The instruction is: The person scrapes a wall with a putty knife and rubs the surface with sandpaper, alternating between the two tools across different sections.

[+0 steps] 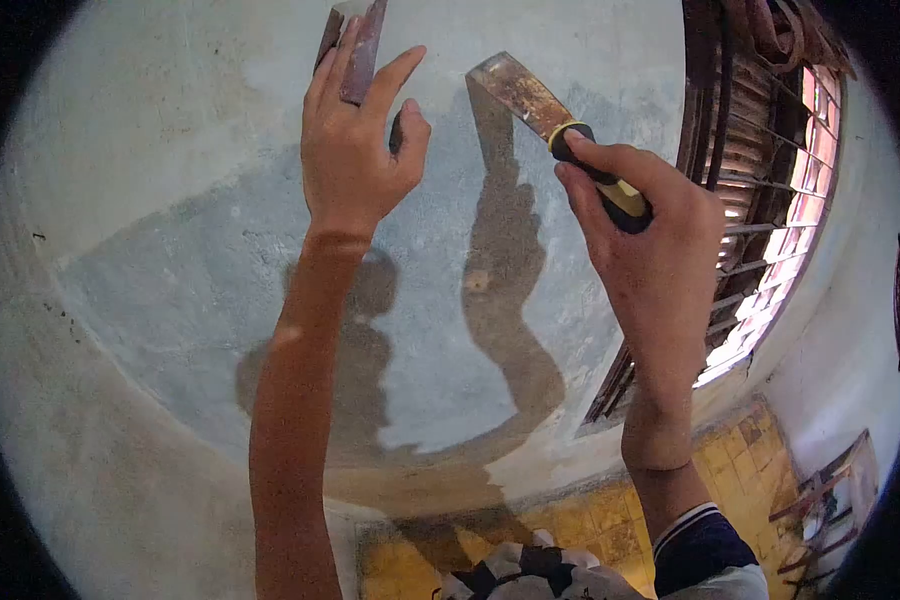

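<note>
My right hand is wrapped round the black and yellow handle of a putty knife. Its rusty, stained blade points up and left, with the tip at or very near the wall; contact cannot be told for sure. Higher up and to the left, my left hand faces the wall, thumb and index finger spread. A stiff reddish-brown piece that looks like sandpaper is held at its other fingers, showing on both sides of them. The wall has a blue-grey patch within paler plaster.
A barred window with dark wooden shutters is on the right, cloth hanging at its top. Below lies a yellow tiled floor. Wooden furniture stands at lower right. Shadows of my arms and head fall across the wall.
</note>
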`<state>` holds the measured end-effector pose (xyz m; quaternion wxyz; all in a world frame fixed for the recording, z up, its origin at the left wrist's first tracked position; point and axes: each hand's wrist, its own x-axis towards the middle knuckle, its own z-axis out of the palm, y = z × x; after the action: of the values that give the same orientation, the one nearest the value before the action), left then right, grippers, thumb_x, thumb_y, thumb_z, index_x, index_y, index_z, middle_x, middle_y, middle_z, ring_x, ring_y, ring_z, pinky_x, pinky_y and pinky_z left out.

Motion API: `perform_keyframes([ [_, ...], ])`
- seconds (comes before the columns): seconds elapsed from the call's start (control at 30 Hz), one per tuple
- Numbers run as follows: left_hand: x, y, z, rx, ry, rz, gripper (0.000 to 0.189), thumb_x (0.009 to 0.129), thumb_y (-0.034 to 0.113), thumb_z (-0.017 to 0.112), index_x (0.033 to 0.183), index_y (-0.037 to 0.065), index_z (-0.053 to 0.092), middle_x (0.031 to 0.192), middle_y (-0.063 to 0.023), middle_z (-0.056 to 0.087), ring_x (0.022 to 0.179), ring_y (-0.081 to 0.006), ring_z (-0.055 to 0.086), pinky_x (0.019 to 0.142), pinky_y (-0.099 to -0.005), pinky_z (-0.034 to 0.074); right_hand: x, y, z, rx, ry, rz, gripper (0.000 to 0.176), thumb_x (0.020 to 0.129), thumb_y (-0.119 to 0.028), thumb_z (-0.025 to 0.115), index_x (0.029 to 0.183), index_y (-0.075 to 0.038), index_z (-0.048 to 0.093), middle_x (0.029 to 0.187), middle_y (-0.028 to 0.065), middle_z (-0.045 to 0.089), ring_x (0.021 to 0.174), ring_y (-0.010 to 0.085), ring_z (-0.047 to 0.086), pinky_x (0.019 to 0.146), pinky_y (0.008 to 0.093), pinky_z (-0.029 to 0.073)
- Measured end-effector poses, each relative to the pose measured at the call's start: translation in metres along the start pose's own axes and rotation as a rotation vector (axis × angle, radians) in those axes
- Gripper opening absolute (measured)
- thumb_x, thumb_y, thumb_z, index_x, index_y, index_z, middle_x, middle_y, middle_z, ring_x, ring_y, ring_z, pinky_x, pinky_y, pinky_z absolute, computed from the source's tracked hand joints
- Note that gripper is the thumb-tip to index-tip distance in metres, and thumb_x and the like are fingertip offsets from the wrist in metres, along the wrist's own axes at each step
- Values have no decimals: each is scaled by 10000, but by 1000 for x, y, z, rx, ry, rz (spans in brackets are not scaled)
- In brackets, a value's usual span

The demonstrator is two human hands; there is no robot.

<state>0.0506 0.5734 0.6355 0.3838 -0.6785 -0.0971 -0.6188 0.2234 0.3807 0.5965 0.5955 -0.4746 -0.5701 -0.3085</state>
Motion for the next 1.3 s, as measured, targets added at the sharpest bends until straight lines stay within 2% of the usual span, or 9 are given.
perform_keyframes([
  [0.13,0,-2,-1,6,13,15,467,903,163,624,1365,218,665,1427,-195,602,1329,-431,524,1159,-523,358,-11,-7,-14,15,54,9,149,868,-105,785,995,-27,772,903,155,753,763,316,745,688,362,577],
  [0.27,-3,-1,-1,19,-20,10,465,900,159,627,1359,218,671,1413,-202,610,1328,-427,526,1151,-522,369,-2,4,1,-70,-3,6,147,858,-99,802,991,-39,778,894,159,752,753,307,748,684,354,582],
  [0.47,1,0,0,-4,32,7,462,902,165,634,1360,219,670,1408,-193,616,1321,-422,529,1146,-520,378,-9,-4,-13,29,62,2,140,863,-107,797,984,-40,773,901,159,753,766,308,752,685,358,584],
  [0.57,-2,-1,0,22,7,6,462,903,169,640,1361,217,669,1429,-187,601,1324,-419,528,1147,-520,378,-1,3,3,1,-8,45,147,857,-97,803,986,-31,776,901,164,753,765,307,754,683,351,587],
  [0.7,-1,1,-2,47,-15,2,464,898,164,644,1359,212,670,1431,-185,599,1326,-421,527,1155,-521,369,-4,1,-5,-13,29,-42,152,861,-107,801,985,-24,769,900,165,752,768,302,756,685,357,586],
  [0.9,0,-4,1,-9,29,25,468,901,159,632,1365,208,665,1427,-179,604,1339,-417,519,1169,-522,351,0,9,6,17,17,41,154,859,-104,804,992,-33,774,901,163,752,760,304,752,680,359,578],
  [1.03,-2,-4,2,-20,13,6,470,903,162,629,1370,202,661,1446,-178,591,1352,-410,513,1173,-522,347,-3,1,-10,-29,17,-21,145,863,-114,802,984,-39,772,901,163,751,758,313,749,675,365,577],
  [1.13,-1,-4,1,-17,20,6,466,905,163,628,1368,204,663,1443,-181,594,1352,-409,516,1174,-521,346,-3,0,-6,-108,-1,38,142,860,-113,804,980,-41,773,898,163,752,749,310,748,672,365,577],
  [1.3,-1,-5,3,-35,35,31,462,905,158,627,1362,209,667,1424,-185,608,1344,-408,522,1172,-524,348,-3,5,-6,-6,23,-9,146,868,-133,800,983,-48,773,898,157,755,747,307,748,673,362,578],
])
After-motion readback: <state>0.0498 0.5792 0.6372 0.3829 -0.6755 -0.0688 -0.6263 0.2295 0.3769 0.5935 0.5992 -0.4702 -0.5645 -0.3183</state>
